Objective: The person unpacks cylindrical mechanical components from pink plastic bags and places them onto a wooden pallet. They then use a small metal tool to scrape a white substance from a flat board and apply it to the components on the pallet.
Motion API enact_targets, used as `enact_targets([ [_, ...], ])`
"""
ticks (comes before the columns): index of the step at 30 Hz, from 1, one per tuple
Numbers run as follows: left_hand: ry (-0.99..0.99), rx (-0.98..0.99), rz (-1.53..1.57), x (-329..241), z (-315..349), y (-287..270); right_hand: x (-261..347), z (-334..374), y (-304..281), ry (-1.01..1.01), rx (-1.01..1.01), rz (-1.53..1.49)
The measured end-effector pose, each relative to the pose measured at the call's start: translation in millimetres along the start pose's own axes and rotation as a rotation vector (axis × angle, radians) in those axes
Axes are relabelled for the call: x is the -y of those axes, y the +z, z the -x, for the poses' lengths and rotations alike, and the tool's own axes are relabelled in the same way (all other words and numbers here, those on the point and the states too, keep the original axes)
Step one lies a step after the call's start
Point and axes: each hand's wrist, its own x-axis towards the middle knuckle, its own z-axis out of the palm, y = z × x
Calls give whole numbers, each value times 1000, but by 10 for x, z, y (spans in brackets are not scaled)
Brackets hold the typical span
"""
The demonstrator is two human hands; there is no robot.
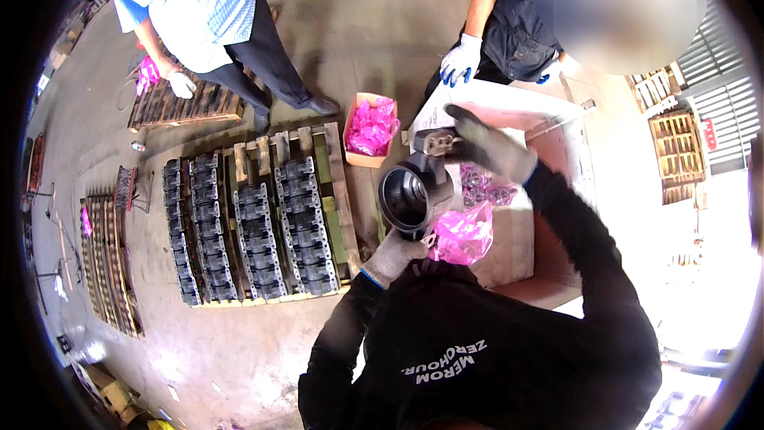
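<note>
- The dark metal casting (400, 197), a hollow piece with a round open mouth, was in front of the person's torso, its mouth turned toward the camera.
- It looked likely to be heavy and fully stiff, hard to damage by squeezing; its smooth rim might have been slippery if oily, though no oil could be made out.
- The outer wall of the barrel seemed the sounder place to take hold, with the bracket-like top end as a second grip.
- The gloved left hand (395, 259) was curled against the casting's lower edge and seemed to bear it; some of its fingertips were hidden.
- The gloved right hand (493, 147) was wide open, fingers extended, just beside the casting's top end; contact there could not be told.
- A pink plastic bag (463, 235), thin and soft by its look, hung just right of the left hand, near the casting's lower side.
- Behind the bag stood a large open box (509, 255).
</note>
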Motion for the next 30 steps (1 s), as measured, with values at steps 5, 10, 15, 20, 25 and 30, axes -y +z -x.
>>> enact_targets([
  [5,15,-151,80,-120,-35,-145,-773,197,333,-328,-137,85],
  [10,-22,-251,-13,-378,81,-291,-723,173,958,-425,-59,-65],
  [15,136,-236,-151,-323,167,-295,-867,-122,977,-310,310,-396],
  [20,40,-277,-202,-510,343,-338,-1106,-471,1006,-200,318,-752],
  [25,100,-393,-343,-695,340,-246,-1052,-605,1081,-290,200,-249],
  [30,105,-434,-278,-828,407,-502,-488,-518,1368,-411,310,67],
])
